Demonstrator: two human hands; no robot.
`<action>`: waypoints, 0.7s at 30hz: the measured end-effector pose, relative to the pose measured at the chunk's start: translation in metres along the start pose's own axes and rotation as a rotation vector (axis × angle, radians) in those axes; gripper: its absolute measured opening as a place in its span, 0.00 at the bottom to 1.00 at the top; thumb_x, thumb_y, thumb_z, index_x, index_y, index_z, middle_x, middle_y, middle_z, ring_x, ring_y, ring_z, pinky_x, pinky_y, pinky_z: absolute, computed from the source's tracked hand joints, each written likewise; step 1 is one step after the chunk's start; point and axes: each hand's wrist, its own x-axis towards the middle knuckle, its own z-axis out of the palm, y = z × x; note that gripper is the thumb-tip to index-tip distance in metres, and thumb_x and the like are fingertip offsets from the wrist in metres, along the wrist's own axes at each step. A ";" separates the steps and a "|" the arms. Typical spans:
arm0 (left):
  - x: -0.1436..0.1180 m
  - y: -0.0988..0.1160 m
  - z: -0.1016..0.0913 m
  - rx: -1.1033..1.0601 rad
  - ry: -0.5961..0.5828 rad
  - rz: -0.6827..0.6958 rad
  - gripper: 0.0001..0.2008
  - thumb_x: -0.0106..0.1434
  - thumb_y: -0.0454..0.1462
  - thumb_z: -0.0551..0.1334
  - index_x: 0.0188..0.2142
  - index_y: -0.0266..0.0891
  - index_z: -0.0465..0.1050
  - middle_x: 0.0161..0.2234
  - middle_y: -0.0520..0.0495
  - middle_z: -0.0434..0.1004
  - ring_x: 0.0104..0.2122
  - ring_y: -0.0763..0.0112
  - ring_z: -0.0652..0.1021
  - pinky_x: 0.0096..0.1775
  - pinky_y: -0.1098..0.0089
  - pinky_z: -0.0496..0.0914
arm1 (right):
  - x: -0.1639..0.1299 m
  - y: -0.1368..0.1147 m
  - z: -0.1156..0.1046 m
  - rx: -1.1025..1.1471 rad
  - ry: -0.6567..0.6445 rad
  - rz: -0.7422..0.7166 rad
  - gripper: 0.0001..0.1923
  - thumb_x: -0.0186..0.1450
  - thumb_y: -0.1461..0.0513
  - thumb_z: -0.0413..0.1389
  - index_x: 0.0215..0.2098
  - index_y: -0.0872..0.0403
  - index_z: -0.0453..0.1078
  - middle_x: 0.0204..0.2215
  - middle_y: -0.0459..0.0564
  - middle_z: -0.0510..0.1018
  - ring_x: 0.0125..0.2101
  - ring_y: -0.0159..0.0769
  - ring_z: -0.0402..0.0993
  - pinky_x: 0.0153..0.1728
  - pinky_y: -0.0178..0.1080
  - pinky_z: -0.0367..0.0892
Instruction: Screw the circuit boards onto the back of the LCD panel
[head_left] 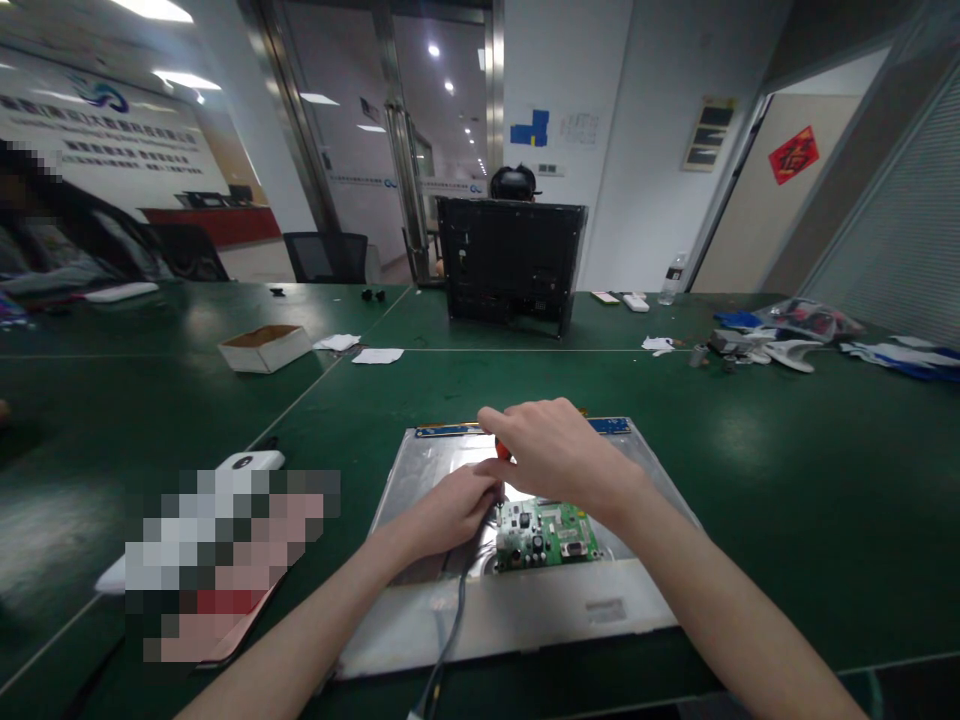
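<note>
Both hands worked over the green circuit board (pixel 546 533): right hand (pixel 555 450) gripped a red-handled screwdriver (pixel 501 452), left hand (pixel 459 507) curled beside its tip.

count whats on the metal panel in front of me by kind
hands: 2, left hand and right hand
green circuit board: 1
red-handled tool: 1
grey cable: 1
total: 5, all on the metal panel

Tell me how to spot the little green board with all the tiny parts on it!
Find the big green table, then the flat silver panel lying on it closest to the camera. Both the left hand and the right hand are over that panel, and the green circuit board sits just below them. It is the only bright green, bumpy piece on the smooth silver metal.
</note>
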 end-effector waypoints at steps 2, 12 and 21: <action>0.000 -0.002 0.001 0.009 -0.008 -0.003 0.09 0.67 0.33 0.49 0.36 0.39 0.68 0.38 0.43 0.75 0.37 0.61 0.74 0.40 0.63 0.69 | 0.001 0.000 0.001 -0.028 0.005 0.037 0.15 0.68 0.50 0.53 0.41 0.53 0.69 0.30 0.51 0.81 0.29 0.38 0.76 0.23 0.37 0.45; 0.000 0.001 0.001 -0.024 0.047 0.020 0.09 0.65 0.33 0.50 0.38 0.39 0.67 0.40 0.43 0.76 0.37 0.61 0.74 0.40 0.64 0.69 | -0.001 -0.002 -0.001 0.022 0.001 -0.065 0.11 0.64 0.63 0.52 0.45 0.55 0.65 0.35 0.51 0.81 0.29 0.34 0.74 0.23 0.37 0.44; 0.000 0.006 -0.004 0.037 -0.029 -0.019 0.07 0.65 0.36 0.52 0.35 0.38 0.68 0.36 0.43 0.75 0.34 0.62 0.73 0.37 0.64 0.68 | 0.002 -0.002 -0.001 -0.017 -0.017 0.030 0.13 0.68 0.52 0.54 0.43 0.52 0.68 0.30 0.51 0.80 0.28 0.37 0.75 0.24 0.36 0.46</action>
